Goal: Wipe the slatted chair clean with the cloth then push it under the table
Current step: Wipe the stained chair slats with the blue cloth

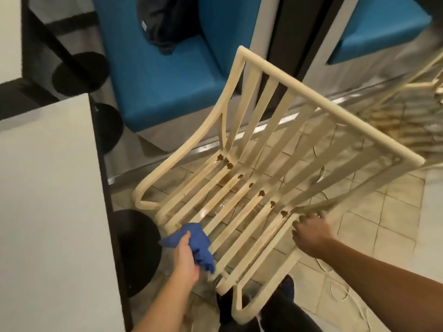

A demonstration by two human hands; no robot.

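A cream slatted chair (pixel 282 144) stands on the tiled floor in front of me, its back toward the upper right. Brown stains mark the slats where seat meets back. My left hand (pixel 185 256) is shut on a crumpled blue cloth (pixel 195 243) at the seat's front left edge. My right hand (pixel 309 232) rests with curled fingers on the chair's right side rail, near the seat-back joint. A white table (pixel 48 200) with a dark edge stands to the left of the chair.
Round black table bases (pixel 139 250) sit on the floor by the table. A blue upholstered bench (pixel 163 77) with a dark bag (pixel 165 22) on it runs behind the chair. Another cream chair (pixel 422 92) is blurred at the right. My dark shoes (pixel 285 287) show below the seat.
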